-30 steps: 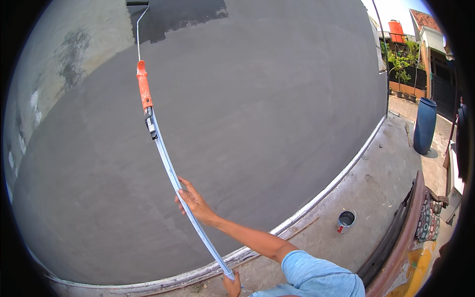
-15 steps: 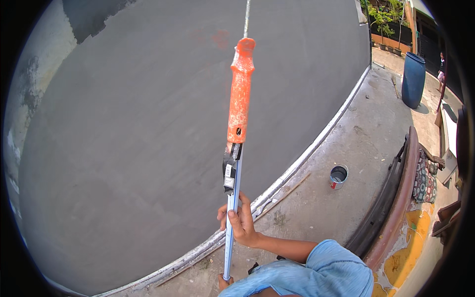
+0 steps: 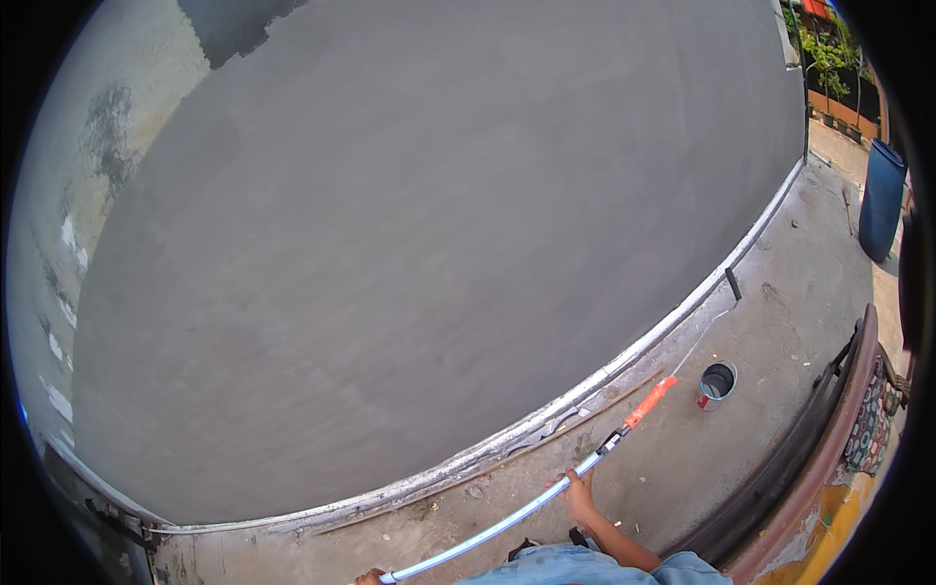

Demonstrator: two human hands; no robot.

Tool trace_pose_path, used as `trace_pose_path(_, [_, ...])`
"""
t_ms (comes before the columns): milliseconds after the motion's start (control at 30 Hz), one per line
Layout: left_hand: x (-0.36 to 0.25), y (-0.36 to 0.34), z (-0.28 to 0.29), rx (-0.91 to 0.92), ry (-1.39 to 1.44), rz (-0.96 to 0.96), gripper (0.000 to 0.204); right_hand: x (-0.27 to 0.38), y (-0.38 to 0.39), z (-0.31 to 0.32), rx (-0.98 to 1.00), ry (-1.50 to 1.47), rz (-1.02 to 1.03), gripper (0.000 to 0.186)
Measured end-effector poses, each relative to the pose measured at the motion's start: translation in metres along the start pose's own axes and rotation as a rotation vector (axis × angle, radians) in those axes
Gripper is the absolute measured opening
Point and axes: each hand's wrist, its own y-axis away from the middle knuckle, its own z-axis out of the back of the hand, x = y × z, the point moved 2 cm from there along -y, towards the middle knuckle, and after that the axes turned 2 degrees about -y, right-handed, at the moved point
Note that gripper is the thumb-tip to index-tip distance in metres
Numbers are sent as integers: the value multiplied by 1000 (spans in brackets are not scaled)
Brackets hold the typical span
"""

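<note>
My right hand (image 3: 577, 487) is closed round a long pale blue pole (image 3: 497, 526), a little below its upper end. At the pole's lower end, by the bottom edge of the view, my left hand (image 3: 369, 577) grips it; only part of that hand shows. Black tape joins the pole to the orange handle (image 3: 649, 403) of a paint roller. From the handle a thin metal rod runs out to a dark roller head (image 3: 733, 284), low beside the foot of the grey wall (image 3: 439, 244). An open paint can (image 3: 717, 387) stands on the ground just right of the handle.
A white ledge (image 3: 624, 363) curves along the wall's base, with a thin strip of wood lying beside it. At right are a brown-edged bench (image 3: 838, 429), a patterned cushion (image 3: 868, 419) and a blue barrel (image 3: 882, 200). Potted plants stand far off at upper right.
The roller and pole have swung down from upright before the wall to a low slant toward the right. My left hand has moved left, my right hand right and down; the view has shifted.
</note>
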Motion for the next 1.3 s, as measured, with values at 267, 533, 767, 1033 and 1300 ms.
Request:
trace_pose_path(267, [10,-30,8,682,-250,-90,39,-7,-59,23,-8,5,-98,28])
trace_pose_path(533, [-64,-126,54,875,204,24,20,-25,-100,20,-466,207,49,41])
trace_pose_path(767, [-129,-183,26,1186,310,66,32,-36,-152,74,-861,619,178,51])
trace_pose_path(1033, [-250,-214,13,1161,165,53,29,-1,-200,140,-950,703,210,51])
trace_pose_path(1300, [-311,-187,2,1150,117,-65,32,23,-250,194,-890,704,91,52])
